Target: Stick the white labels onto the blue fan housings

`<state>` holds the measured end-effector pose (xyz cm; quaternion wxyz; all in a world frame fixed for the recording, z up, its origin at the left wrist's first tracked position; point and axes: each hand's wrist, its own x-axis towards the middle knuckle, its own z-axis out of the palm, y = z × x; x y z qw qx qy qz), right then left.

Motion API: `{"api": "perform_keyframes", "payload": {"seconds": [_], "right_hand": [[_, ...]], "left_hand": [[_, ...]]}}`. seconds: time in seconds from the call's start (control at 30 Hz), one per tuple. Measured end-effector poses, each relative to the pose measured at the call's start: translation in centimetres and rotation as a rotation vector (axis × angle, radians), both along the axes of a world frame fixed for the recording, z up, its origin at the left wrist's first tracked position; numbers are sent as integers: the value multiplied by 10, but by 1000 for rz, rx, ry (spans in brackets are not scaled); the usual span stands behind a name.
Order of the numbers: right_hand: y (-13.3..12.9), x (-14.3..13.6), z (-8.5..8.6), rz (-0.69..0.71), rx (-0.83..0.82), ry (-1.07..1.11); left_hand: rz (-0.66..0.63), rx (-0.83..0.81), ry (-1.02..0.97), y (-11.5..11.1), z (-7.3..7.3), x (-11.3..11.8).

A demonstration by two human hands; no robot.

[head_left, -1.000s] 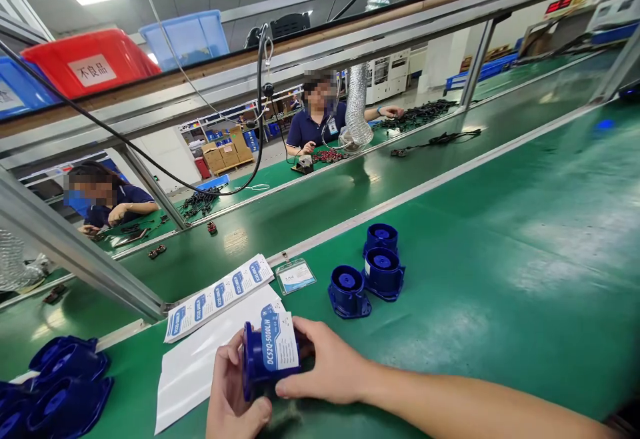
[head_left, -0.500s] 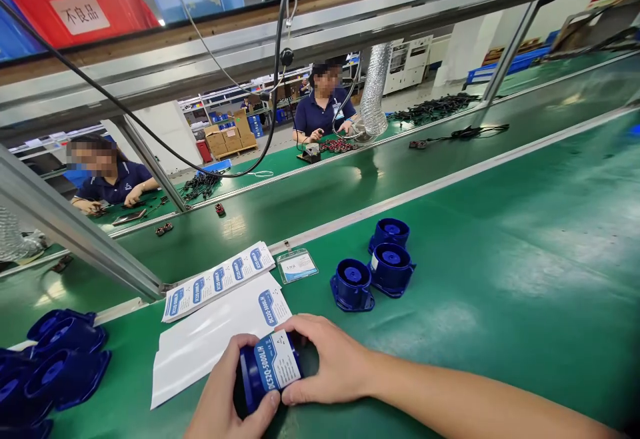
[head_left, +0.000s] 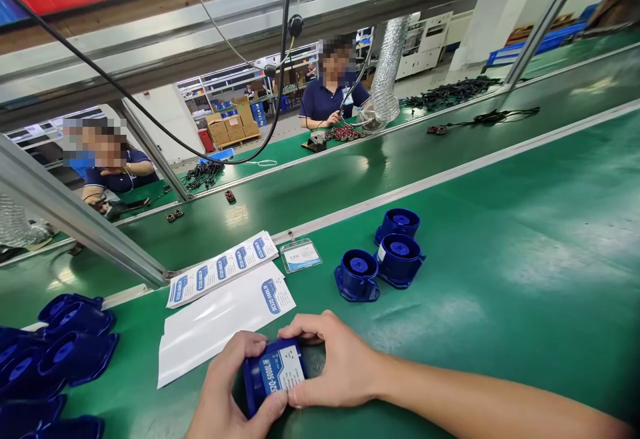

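Between my two hands is a round blue plastic housing point(head_left: 254, 385), tilted so that its side faces me. A blue and white label point(head_left: 283, 367) printed with a model number lies on that side. My left hand point(head_left: 227, 385) wraps the housing from the left, thumb at the label's lower edge. From the right, my right hand point(head_left: 337, 365) grips it with fingers at the top and thumb on the label's lower right. Just beyond lies a white label sheet point(head_left: 215, 325) with one label on it. Behind it is a stack of printed label sheets point(head_left: 223, 271).
Three blue housings point(head_left: 400, 259) stand right of a clear badge holder point(head_left: 301, 255). More blue housings point(head_left: 75, 352) cluster at left. A metal post point(head_left: 85, 212) rises at left. Beyond the conveyor belt point(head_left: 300, 185), two co-workers point(head_left: 327, 95) sit. A black cable point(head_left: 200, 155) hangs ahead.
The view has shifted slightly. The housing has turned a little in my hands, and my left fingers and right thumb have moved over the label. The left co-worker has raised a hand.
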<state>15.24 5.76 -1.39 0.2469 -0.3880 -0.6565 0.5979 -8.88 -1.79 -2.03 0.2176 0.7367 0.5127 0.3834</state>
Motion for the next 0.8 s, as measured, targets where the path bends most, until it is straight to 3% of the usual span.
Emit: {"api": "perform_keyframes", "payload": {"seconds": [0.33, 0.8], "right_hand": [[-4, -5, -1, -15, -161, 173], [-4, -5, -4, 22, -222, 255]], "left_hand": [[-3, -85, 28, -1, 17, 0], [21, -166, 7, -3, 18, 5]]}}
